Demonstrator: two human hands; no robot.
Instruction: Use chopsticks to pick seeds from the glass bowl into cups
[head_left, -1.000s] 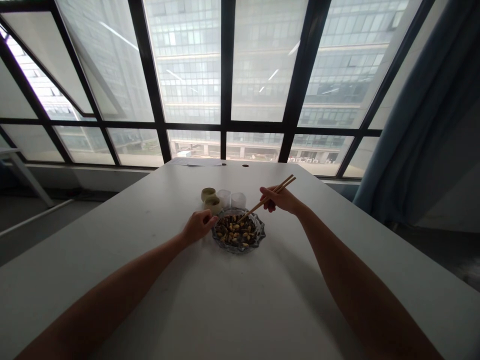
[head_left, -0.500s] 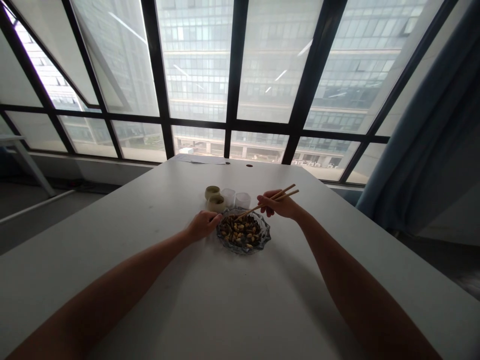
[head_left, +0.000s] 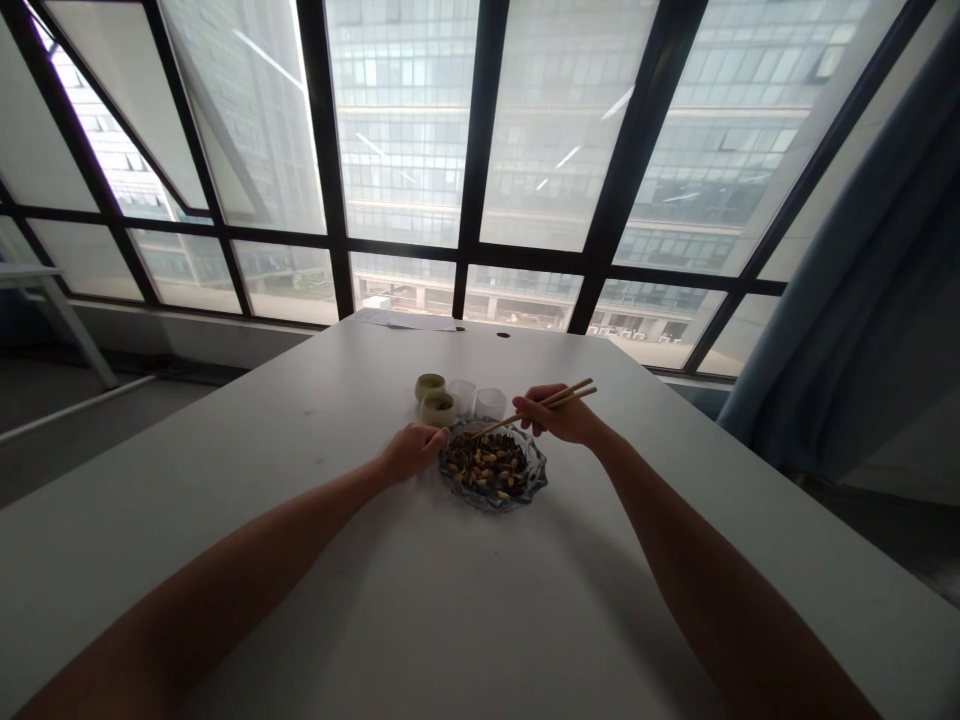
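A scalloped clear glass bowl [head_left: 537, 478] stands on the white table, holding dark seeds and paler nuts in shells [head_left: 489, 466]. My left hand [head_left: 411, 450] grips the bowl's left rim between thumb and curled fingers. Over the bowl's far right side, my right hand [head_left: 555, 412] is closed round a pair of wooden chopsticks [head_left: 576, 391]. Their tips reach down among the seeds near the back left of the bowl; whether they pinch anything is too small to tell.
Just behind the bowl are two greenish cups [head_left: 438, 408] and two clear cups [head_left: 491, 403], close together. White paper [head_left: 409, 321] lies at the table's [head_left: 315, 560] far edge, before tall windows. A blue curtain [head_left: 832, 290] hangs at the right.
The whole view has shifted slightly. My right hand and the chopsticks sit a little further left and lower relative to the bowl; my left hand keeps its place on the rim.
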